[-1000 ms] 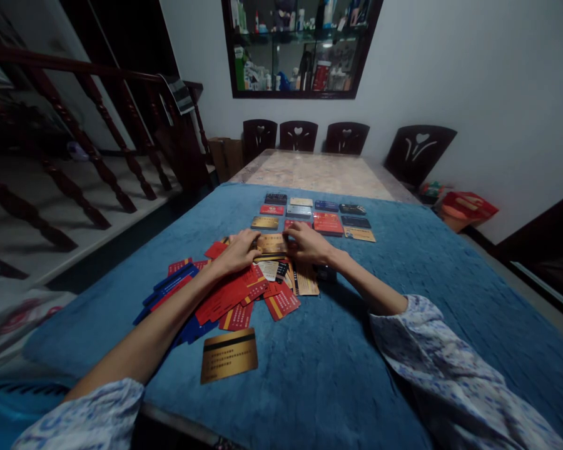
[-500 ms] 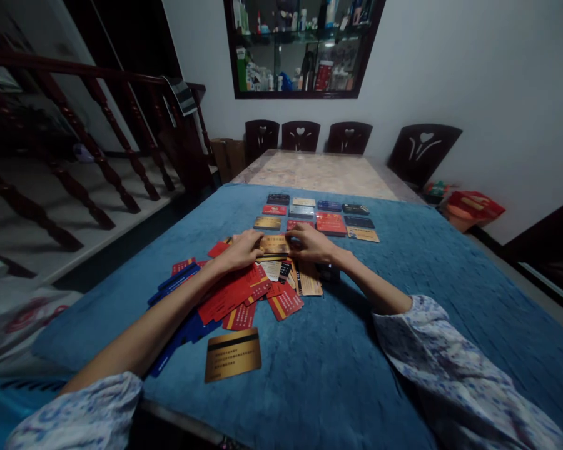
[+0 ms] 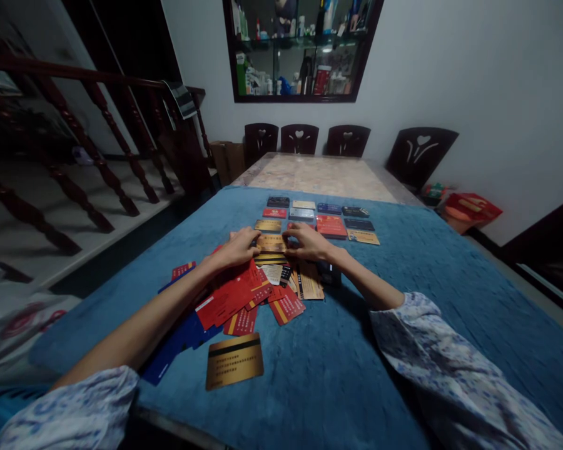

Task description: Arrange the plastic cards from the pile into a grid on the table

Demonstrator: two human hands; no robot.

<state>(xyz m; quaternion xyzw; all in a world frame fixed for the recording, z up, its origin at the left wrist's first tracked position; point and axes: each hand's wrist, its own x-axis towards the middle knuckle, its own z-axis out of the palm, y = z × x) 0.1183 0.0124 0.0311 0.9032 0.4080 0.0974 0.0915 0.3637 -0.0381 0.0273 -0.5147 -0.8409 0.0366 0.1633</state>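
Note:
Between my two hands is a gold card (image 3: 271,244), gripped at its left end by my left hand (image 3: 242,245) and at its right end by my right hand (image 3: 306,242). Whether more cards lie under it in my fingers I cannot tell. Below it spreads a loose heap of red cards (image 3: 229,294), with blue cards (image 3: 169,350) partly under my left forearm. Tan cards (image 3: 309,281) lie at the heap's right side. Just beyond my hands are rows of sorted card stacks, among them a gold stack (image 3: 268,226) and a red stack (image 3: 331,226).
A single gold card (image 3: 234,361) lies near the front edge of the blue tablecloth (image 3: 338,375). Dark chairs (image 3: 299,139) stand around the bare far tabletop (image 3: 319,169). At the left are a wooden railing (image 3: 98,112) and a white plastic bag (image 3: 23,319).
The gold card between my hands has shifted slightly forward, toward the gold stack. My left forearm has moved a little to the left. The view has tilted slightly.

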